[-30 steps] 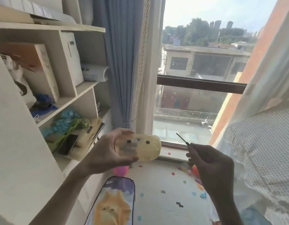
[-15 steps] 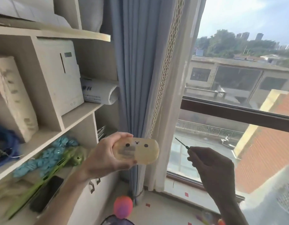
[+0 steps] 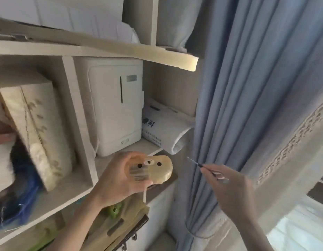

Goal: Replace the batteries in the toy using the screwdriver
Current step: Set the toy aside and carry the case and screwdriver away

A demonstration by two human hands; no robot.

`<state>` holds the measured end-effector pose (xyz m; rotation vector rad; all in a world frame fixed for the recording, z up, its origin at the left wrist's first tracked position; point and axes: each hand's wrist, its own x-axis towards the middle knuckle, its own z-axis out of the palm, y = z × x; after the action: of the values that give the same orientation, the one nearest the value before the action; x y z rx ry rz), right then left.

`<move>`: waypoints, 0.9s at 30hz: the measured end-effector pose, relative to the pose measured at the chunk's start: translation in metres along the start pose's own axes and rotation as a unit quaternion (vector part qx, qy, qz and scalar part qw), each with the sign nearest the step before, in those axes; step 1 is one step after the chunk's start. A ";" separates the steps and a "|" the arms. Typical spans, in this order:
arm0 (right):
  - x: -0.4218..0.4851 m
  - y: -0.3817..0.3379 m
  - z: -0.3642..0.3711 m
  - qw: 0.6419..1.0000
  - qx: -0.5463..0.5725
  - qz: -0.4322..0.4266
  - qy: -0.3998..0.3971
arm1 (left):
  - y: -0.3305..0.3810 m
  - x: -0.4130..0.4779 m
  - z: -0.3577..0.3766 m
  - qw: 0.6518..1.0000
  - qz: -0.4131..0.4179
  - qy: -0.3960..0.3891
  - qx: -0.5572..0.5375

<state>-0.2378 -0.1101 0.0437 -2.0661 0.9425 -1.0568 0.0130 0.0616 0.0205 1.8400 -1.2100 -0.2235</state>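
- Up in front of a shelf [image 3: 121, 52], the left hand [image 3: 115, 182] grips a tan toy [image 3: 157, 171] with a small animal face, fingers curled round its left end.
- The toy is held in the air, just below a white box [image 3: 117, 109].
- The right hand [image 3: 231, 191] pinches a thin screwdriver [image 3: 194, 161]; its tip points up and left toward the toy, apart from it.
- A blue curtain [image 3: 247, 87] hangs behind the right hand.
- A rolled paper [image 3: 168, 131] lies beside the white box.
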 end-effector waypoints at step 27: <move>0.166 0.002 0.210 0.841 -0.298 -0.369 -0.261 | -0.035 0.047 0.013 0.901 -0.338 0.084 0.260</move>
<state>0.0105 -0.2028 0.0074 -3.1554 0.1574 -0.4529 0.0522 0.0201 0.0006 2.6507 -0.4845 -0.1192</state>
